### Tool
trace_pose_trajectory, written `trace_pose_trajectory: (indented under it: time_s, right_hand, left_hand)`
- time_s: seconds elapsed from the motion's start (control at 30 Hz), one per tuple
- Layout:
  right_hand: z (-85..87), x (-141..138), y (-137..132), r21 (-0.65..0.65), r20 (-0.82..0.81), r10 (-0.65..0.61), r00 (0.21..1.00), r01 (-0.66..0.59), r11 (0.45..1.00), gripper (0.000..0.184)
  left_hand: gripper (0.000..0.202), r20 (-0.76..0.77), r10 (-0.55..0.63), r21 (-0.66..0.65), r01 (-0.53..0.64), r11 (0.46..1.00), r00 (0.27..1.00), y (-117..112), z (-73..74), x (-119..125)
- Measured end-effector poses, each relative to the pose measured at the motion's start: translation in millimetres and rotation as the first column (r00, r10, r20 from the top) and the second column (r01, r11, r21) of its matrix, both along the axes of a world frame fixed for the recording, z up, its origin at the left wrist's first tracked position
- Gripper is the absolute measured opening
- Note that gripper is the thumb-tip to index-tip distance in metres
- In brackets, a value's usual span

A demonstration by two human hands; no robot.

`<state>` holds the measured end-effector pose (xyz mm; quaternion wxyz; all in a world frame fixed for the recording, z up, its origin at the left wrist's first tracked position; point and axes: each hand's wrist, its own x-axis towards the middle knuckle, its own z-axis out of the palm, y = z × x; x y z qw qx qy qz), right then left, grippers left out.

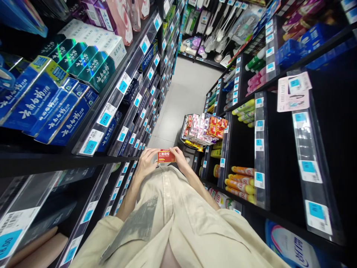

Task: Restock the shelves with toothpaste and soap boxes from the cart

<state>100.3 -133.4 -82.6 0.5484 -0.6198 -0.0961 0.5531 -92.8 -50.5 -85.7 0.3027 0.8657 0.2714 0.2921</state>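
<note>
A small red soap box [166,156] with white Chinese lettering is held up in front of my shirt. My left hand [147,160] grips its left end, the fingers running along the top edge. The opposite end sits in my right hand [179,157], between thumb and fingers. Just beyond my hands, to the right, stands a cart or basket [182,139] piled with packs. Red boxes [214,126] and white-and-pink packs [198,128] show on top of it.
Tall shelves flank the narrow aisle floor [184,82]. Toothpaste boxes [64,108] fill the left shelf [117,95], beside price tags. Orange bottles [240,182] and yellow-green tubes [245,111] lie in the right shelf [260,160]. Ladles [220,29] hang at the far end.
</note>
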Motion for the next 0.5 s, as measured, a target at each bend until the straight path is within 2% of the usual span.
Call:
trace_pose_trajectory:
  time_s: [0.17,0.3,0.4,0.5]
  right_hand:
    - [8.5,1.2,-0.2,0.019,0.002,-0.027,1.0,0.027,0.999,0.05]
    - [31.7,10.2,-8.6,0.155,0.038,0.006,0.999,-0.012,0.988,0.051]
    - [54.5,20.7,-17.8,0.282,0.14,0.128,0.982,-0.164,0.945,0.053]
    - [71.3,28.1,-22.0,0.337,0.356,0.257,0.898,-0.381,0.861,0.069]
  left_hand:
    - [0.059,0.015,0.008,-0.025,-0.008,1.0,1.0,0.2,1.1,3.5]
    - [0.062,0.022,0.047,-0.107,-0.044,0.993,0.999,-4.9,8.3,14.6]
    - [0.061,0.079,0.101,-0.213,-0.082,0.974,0.992,-11.8,15.9,29.4]
    - [0.056,0.183,0.135,-0.37,-0.059,0.927,0.974,-19.0,15.7,46.7]
